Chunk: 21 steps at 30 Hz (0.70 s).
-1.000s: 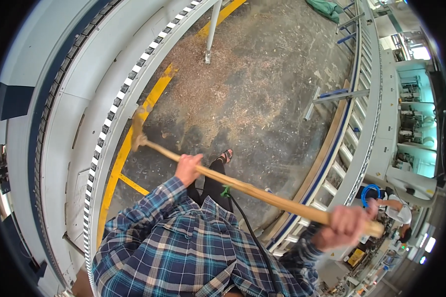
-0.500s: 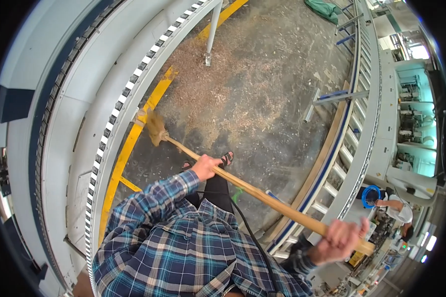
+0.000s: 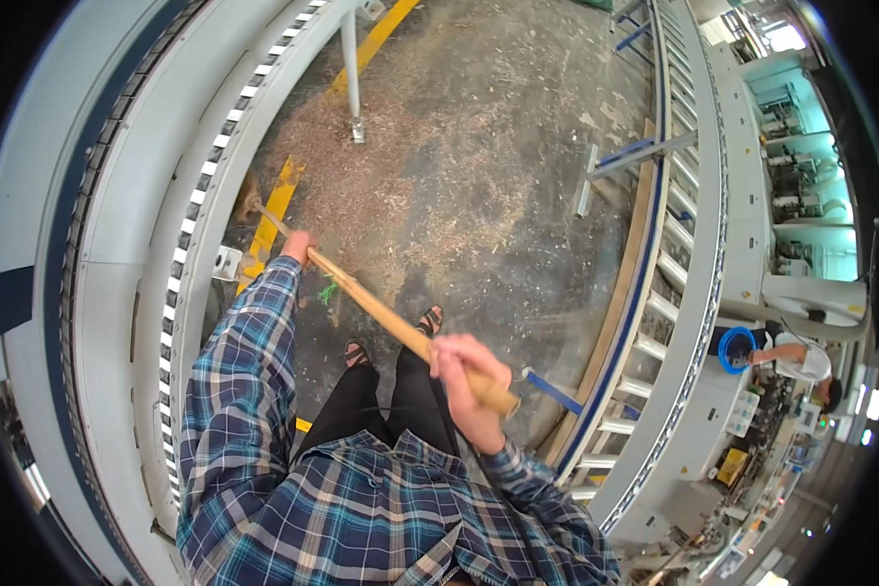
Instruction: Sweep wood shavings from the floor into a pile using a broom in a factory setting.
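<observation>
A broom with a long wooden handle point(image 3: 376, 311) slants across the floor in front of me. Low on its handle, my left hand point(image 3: 299, 245) is closed round the wood, arm stretched forward. My right hand point(image 3: 472, 384) grips near the thick top end, in front of my body. The tan broom head point(image 3: 249, 198) rests at the lower edge of the machine on the left, beside a yellow floor line point(image 3: 275, 207), and is partly hidden there. Wood shavings point(image 3: 361, 186) lie scattered over the grey floor to the right of the head.
A long pale machine point(image 3: 117, 254) with a black-and-white checkered strip runs along my left. A metal leg point(image 3: 353, 83) stands ahead. On the right runs a roller conveyor point(image 3: 666, 264) with a support foot point(image 3: 588, 181) jutting out. Beyond it, a person holds a blue ring-shaped thing point(image 3: 735, 350).
The broom head has moved forward and left, over the yellow line to the machine's edge. My left arm has stretched out, and my right hand has come inward from the right.
</observation>
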Tool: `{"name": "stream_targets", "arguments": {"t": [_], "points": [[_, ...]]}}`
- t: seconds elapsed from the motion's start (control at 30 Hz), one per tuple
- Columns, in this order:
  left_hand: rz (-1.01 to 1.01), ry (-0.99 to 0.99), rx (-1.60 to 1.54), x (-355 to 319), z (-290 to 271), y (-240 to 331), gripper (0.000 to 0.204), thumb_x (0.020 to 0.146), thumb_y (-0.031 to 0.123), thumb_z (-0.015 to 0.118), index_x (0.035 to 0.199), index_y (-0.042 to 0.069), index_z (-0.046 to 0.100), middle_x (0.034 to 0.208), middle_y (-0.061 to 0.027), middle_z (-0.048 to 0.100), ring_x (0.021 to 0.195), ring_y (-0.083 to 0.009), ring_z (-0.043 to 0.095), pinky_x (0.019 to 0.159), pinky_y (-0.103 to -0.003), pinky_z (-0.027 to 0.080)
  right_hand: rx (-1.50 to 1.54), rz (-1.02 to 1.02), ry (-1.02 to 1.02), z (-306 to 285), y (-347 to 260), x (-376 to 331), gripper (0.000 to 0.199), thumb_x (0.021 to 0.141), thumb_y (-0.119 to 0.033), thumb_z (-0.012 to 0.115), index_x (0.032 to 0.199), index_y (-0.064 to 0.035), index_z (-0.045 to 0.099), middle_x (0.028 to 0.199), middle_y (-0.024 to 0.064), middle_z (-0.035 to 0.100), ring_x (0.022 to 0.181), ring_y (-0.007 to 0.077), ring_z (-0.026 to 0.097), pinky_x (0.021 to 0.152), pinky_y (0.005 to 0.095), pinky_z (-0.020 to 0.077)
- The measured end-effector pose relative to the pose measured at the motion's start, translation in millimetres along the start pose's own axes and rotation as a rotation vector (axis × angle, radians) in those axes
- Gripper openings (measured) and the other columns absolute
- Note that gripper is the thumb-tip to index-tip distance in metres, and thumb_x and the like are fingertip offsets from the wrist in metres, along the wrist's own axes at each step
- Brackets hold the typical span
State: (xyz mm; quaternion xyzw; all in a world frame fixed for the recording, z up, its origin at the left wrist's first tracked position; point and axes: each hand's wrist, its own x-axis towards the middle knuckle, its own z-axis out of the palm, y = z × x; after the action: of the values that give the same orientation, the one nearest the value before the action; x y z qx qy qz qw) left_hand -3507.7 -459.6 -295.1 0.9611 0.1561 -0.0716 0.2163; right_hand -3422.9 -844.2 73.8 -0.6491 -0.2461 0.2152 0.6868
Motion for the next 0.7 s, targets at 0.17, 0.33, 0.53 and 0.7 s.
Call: {"name": "stream_targets", "arguments": {"t": [0.17, 0.33, 0.53, 0.7], "points": [[0.231, 0.008, -0.059, 37.5, 46.2, 145.4, 0.014, 0.056, 0.011, 0.070, 0.068, 0.016, 0.066, 0.067, -0.0099, 0.061, 0.074, -0.0314, 0.060, 0.083, -0.050, 0.042, -0.046, 0.122, 0.405, -61.3, -64.3, -43.8, 0.012, 0.086, -0.001, 0.056, 0.098, 0.0010, 0.059, 0.084, 0.0114, 0.061, 0.065, 0.0129, 0.052, 0.062, 0.0266, 0.0434], [0.463, 0.019, -0.292, 18.6, -25.5, 277.6, 0.014, 0.070, 0.009, 0.063, 0.083, 0.013, 0.061, 0.068, -0.0064, 0.056, 0.075, -0.0284, 0.057, 0.078, -0.043, 0.041, -0.269, -0.472, 0.521, -127.5, -142.0, -62.9, 0.029, 0.092, -0.006, 0.045, 0.119, 0.0063, 0.046, 0.065, 0.0063, 0.054, 0.053, 0.0114, 0.047, 0.053, 0.0228, 0.0409], [0.539, 0.431, -0.502, -68.0, -101.4, 358.9, 0.043, 0.062, 0.003, 0.067, 0.104, 0.008, 0.058, 0.090, -0.0090, 0.060, 0.088, -0.0295, 0.057, 0.076, -0.042, 0.041, 0.431, -0.630, 0.251, -184.5, -224.3, -102.1, 0.026, 0.095, -0.010, 0.038, 0.116, 0.0031, 0.046, 0.057, -0.0058, 0.036, 0.039, 0.0040, 0.028, 0.035, 0.0198, 0.0264], [0.288, 0.517, -0.362, -100.3, 8.2, 206.3, 0.032, 0.061, 0.005, 0.067, 0.093, 0.011, 0.064, 0.084, -0.0108, 0.062, 0.084, -0.0343, 0.057, 0.075, -0.044, 0.043, 0.349, 0.161, 0.466, -123.5, -131.5, -59.8, 0.029, 0.086, -0.011, 0.053, 0.112, 0.0032, 0.050, 0.068, 0.0059, 0.052, 0.067, 0.0162, 0.055, 0.075, 0.0350, 0.0496]]}}
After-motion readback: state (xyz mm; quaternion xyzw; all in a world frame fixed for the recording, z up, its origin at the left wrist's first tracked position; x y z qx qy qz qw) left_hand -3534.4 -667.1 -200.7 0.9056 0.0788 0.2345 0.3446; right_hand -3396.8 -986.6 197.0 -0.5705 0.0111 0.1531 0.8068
